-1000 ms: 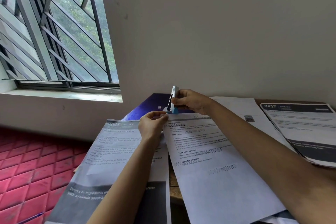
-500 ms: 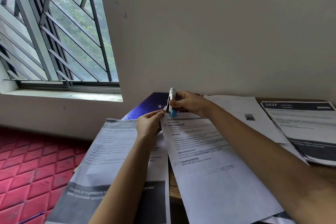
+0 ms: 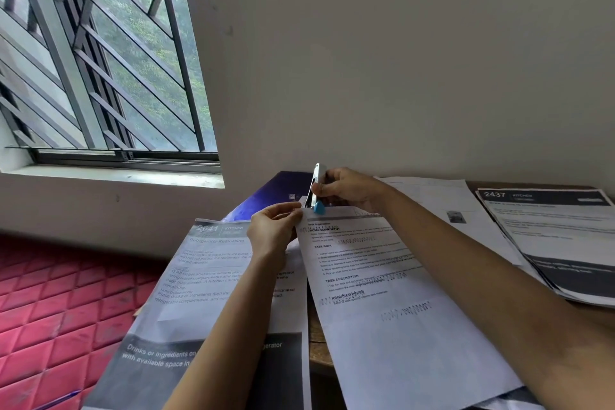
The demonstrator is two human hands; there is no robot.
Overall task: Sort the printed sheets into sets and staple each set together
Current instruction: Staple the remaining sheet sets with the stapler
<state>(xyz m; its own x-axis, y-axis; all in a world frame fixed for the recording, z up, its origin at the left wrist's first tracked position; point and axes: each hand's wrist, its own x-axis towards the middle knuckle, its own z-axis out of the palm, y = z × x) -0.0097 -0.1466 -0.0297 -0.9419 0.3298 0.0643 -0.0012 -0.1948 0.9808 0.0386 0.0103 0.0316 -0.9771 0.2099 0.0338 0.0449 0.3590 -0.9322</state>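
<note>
While the left hand pinches the sheet set by its corner, the right hand grips the stapler there.

Soft daylight from window at left; dim, even interior.
Wide-angle bending toward edges; faint shadows; print on sheets smeared.

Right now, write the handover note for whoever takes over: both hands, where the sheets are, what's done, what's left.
Left hand: pinches the top corner of the centre set.
Right hand: grip round the stapler, upright, blue nose at that corner.
Others: Refrigerator Restocking sheets on the left; 2437 stack on the right; loose white sheets behind.
Done: sheets lie in separate piles; whether this staple is in, cannot tell.
Left: staple this corner, then any unstapled piles.
</note>
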